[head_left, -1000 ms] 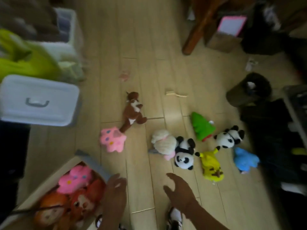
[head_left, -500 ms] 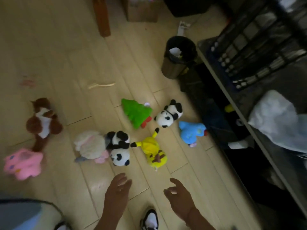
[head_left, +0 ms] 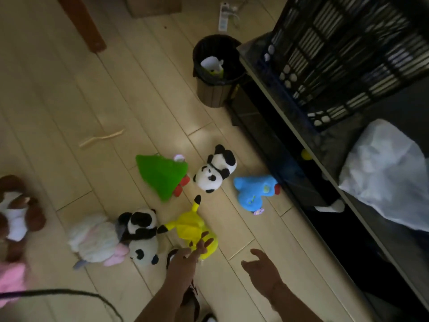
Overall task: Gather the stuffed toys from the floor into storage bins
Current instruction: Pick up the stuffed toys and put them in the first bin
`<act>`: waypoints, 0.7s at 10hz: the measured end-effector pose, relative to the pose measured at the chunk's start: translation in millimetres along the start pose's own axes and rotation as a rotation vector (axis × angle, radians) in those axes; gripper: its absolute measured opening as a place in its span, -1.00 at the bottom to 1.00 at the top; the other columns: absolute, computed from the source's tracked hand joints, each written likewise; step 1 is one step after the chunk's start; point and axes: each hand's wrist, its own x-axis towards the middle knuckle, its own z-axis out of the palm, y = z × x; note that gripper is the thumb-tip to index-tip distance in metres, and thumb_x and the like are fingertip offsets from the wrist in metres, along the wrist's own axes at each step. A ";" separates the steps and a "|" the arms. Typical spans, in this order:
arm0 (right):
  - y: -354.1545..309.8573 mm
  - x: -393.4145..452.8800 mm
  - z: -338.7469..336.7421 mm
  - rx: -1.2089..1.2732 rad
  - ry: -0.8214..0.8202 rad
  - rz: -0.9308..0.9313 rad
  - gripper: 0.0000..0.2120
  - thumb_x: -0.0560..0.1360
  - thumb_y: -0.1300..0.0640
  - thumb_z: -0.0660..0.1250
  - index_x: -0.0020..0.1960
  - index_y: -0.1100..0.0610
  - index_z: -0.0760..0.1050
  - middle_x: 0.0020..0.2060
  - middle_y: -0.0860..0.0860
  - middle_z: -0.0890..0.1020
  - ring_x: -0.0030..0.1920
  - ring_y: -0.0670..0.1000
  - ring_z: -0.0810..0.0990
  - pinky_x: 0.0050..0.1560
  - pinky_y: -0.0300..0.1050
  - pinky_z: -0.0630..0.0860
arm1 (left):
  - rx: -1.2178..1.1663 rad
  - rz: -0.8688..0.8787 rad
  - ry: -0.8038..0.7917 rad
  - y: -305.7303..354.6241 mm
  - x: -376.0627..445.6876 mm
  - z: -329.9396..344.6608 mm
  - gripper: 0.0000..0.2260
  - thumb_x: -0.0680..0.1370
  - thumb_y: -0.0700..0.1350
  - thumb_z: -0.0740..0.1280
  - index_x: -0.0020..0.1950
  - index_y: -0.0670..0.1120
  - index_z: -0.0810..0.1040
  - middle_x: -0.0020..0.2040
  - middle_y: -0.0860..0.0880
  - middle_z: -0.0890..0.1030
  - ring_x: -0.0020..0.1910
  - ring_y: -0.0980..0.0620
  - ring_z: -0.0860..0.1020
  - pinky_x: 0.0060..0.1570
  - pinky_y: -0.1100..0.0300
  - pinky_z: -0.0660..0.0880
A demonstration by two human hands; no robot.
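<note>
Several stuffed toys lie on the wooden floor. My left hand (head_left: 188, 256) is open, its fingertips over the lower edge of a yellow toy (head_left: 190, 228). My right hand (head_left: 262, 270) hovers open over bare floor to the right, holding nothing. Left of the yellow toy lie a panda (head_left: 141, 235) and a white-and-pink plush (head_left: 92, 242). Farther off are a green toy (head_left: 162, 175), a second panda (head_left: 214, 173) and a blue toy (head_left: 253, 191). At the left edge sit a brown-and-white toy (head_left: 16, 217) and a pink toy (head_left: 11, 280). No storage bin shows.
A dark waste bin (head_left: 213, 89) stands beyond the toys. A low dark cabinet (head_left: 290, 159) runs along the right, with a black crate (head_left: 348, 54) and a white bag (head_left: 390, 177) on it. A wooden leg (head_left: 86, 26) is far left. A pale stick (head_left: 102, 138) lies on the floor.
The view has swung right, away from the box of toys and the white bin. My left hand has reached forward onto the yellow toy; my right hand stays open beside it.
</note>
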 end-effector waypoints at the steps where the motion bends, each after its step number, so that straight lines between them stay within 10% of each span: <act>1: -14.1 48.7 -19.7 -0.048 0.005 0.034 -0.48 0.60 0.08 0.32 0.51 0.08 0.27 0.09 -0.01 0.46 0.06 0.00 0.47 0.12 -0.18 0.43 | -0.036 -0.025 0.005 34.9 32.8 8.7 -0.49 0.46 0.04 0.41 0.33 -0.15 0.43 0.09 -0.12 0.56 -0.08 -0.03 0.54 0.04 0.07 0.49; 2: -28.6 106.1 -35.1 -0.114 -0.004 0.043 -0.50 0.60 0.08 0.31 0.50 0.14 0.30 0.07 -0.01 0.45 0.05 -0.02 0.44 0.10 -0.20 0.40 | -0.002 -0.017 0.011 40.1 79.1 17.3 -0.62 0.57 -0.11 0.34 0.35 -0.05 0.33 0.01 -0.04 0.48 -0.20 0.10 0.48 -0.26 0.25 0.41; 4: -106.4 238.7 -34.5 0.081 0.024 -0.071 -0.39 0.52 -0.11 0.41 0.46 0.08 0.29 -0.16 0.00 0.52 -0.18 -0.04 0.48 -0.04 -0.07 0.49 | 0.062 -0.063 0.082 35.9 181.1 19.9 -0.62 0.49 0.01 0.40 0.28 -0.03 0.49 0.28 -0.16 0.52 0.17 -0.17 0.53 0.15 -0.08 0.46; 6: -189.7 344.5 4.6 0.217 -0.157 0.019 -0.18 0.50 -0.39 0.22 0.60 0.03 0.14 0.49 0.05 0.35 0.41 0.21 0.42 0.08 0.21 0.54 | -0.094 -0.018 0.220 25.5 231.8 31.1 -0.83 0.53 0.00 0.36 0.11 0.06 0.54 0.17 -0.11 0.62 0.14 -0.06 0.59 0.21 -0.06 0.49; 7: -192.3 371.5 16.5 0.087 0.012 -0.109 -0.32 0.63 -0.18 0.19 0.60 0.19 0.16 0.55 0.12 0.32 0.51 0.20 0.33 0.42 0.10 0.38 | -0.083 0.068 0.265 19.8 222.9 34.0 -0.77 0.53 0.02 0.34 0.18 0.04 0.55 0.13 -0.04 0.63 0.07 0.00 0.61 0.12 0.04 0.53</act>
